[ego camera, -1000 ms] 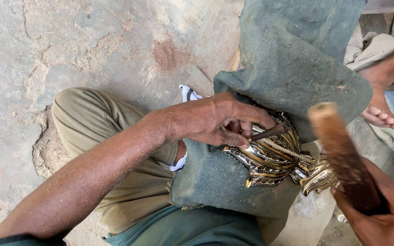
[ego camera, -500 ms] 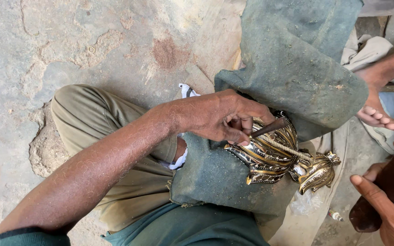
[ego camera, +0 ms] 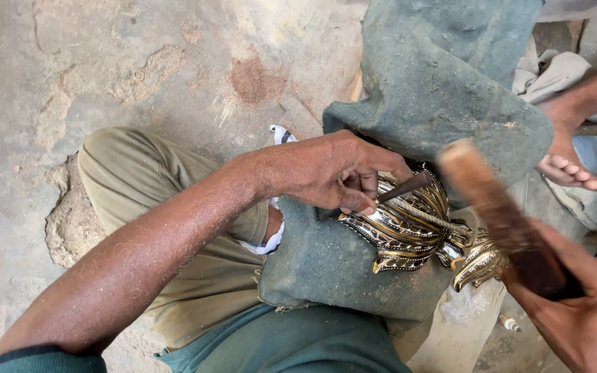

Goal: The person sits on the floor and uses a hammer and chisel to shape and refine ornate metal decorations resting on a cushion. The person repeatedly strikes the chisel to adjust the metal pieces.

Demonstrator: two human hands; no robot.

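Both hands are busy: left hand (ego camera: 333, 173) fingers clamped on a chisel (ego camera: 403, 188) against the ribbed brass piece (ego camera: 409, 231) at centre right, right hand (ego camera: 585, 311) closed around the raised wooden mallet (ego camera: 499, 214); chasing looks midway

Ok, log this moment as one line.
left hand: holds thin punch on brass piece | right hand: grips wooden mallet, raised | brass piece on green cloth | another person's hand nearby

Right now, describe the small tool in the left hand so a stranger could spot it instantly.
Start at the big grey-green cloth draped over the person's lap. At its middle lies a ribbed, shiny brass ornament, and the left hand pinches a thin dark metal punch tip-down on it. Unlike the thick, blurred wooden mallet in the right hand, it is slim, short and sharply in focus.
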